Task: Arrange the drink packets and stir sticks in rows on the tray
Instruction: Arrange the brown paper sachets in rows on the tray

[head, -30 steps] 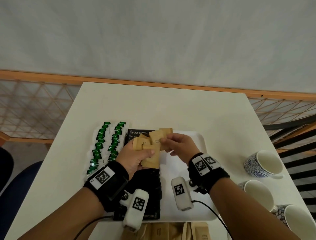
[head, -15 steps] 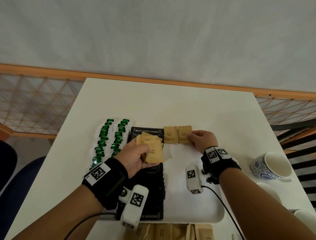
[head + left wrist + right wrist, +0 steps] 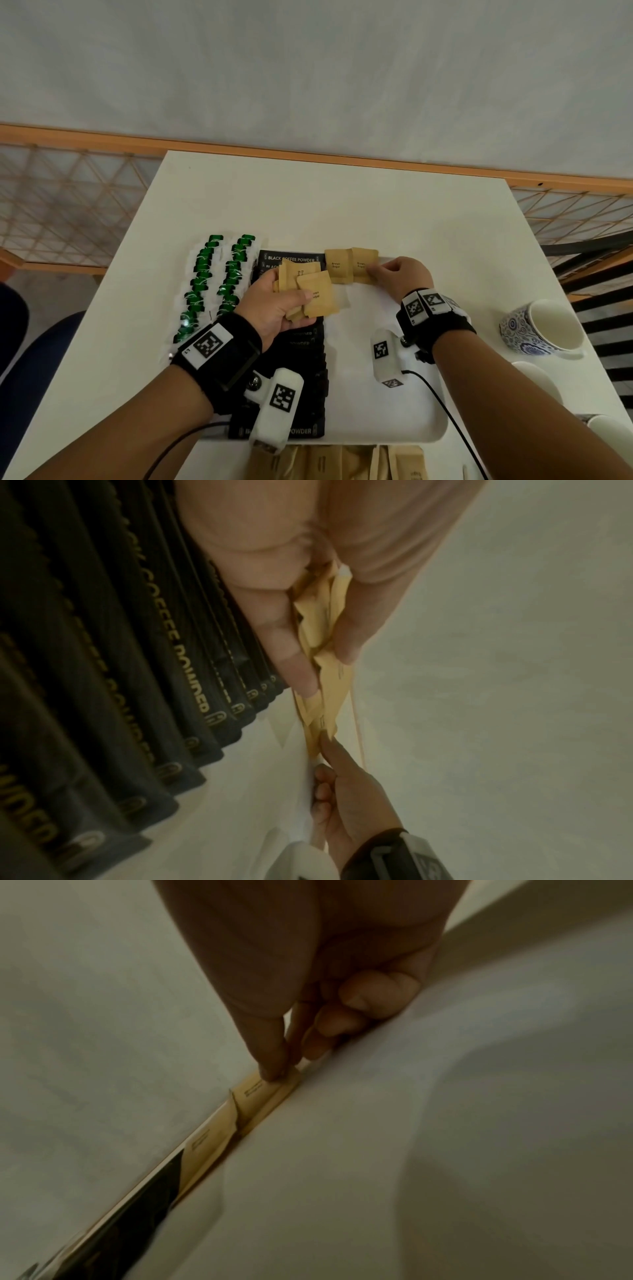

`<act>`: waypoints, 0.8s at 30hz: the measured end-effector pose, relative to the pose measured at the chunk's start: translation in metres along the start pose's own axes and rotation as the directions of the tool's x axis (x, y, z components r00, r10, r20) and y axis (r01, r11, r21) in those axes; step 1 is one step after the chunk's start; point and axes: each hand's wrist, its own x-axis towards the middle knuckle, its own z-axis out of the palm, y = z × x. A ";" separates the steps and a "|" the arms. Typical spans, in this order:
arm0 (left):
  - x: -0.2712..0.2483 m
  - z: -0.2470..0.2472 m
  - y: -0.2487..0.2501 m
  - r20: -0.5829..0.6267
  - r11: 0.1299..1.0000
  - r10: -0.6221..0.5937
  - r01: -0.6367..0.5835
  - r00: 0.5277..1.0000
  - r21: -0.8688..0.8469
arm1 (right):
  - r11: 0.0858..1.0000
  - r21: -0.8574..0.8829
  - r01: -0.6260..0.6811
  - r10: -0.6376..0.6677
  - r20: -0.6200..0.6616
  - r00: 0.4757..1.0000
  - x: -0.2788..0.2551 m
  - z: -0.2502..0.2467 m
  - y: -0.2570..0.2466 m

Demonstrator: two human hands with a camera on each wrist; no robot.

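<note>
This looks like a café or a pantry corner for serving drinks. A small white table (image 3: 342,212) stands against a pale wall (image 3: 308,61), with a wooden rail (image 3: 102,137) and lattice panel (image 3: 68,205) behind it. A white tray (image 3: 394,425) on the table holds rows of green packets (image 3: 202,274), black sachets (image 3: 294,342) printed "Black Coffee Powder", and brown packets (image 3: 337,265) marked "Brown Sugar". Blue-patterned mugs (image 3: 541,330) wait at the right edge. A blue chair seat (image 3: 34,359) shows at the left, and a dark slatted chair (image 3: 599,274) at the right.
</note>
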 end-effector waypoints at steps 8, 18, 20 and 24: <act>-0.001 0.003 -0.003 -0.010 1.000 0.009 -0.009 1.000 0.030 | 0.922 0.333 0.199 -0.221 0.027 0.975 -0.035 0.003 -0.013; -0.005 0.004 0.002 -0.064 0.999 0.031 -0.033 0.997 -0.025 | 0.825 0.557 0.089 -0.280 0.267 0.922 -0.050 0.009 -0.021; -0.005 0.001 0.005 -0.080 0.999 0.026 -0.030 0.996 -0.043 | 0.833 0.549 0.068 -0.212 0.203 0.956 -0.043 0.009 -0.018; -0.004 -0.001 0.006 -0.098 0.998 0.005 -0.012 0.995 -0.068 | 0.870 0.493 0.010 -0.105 0.165 0.981 -0.029 0.016 -0.015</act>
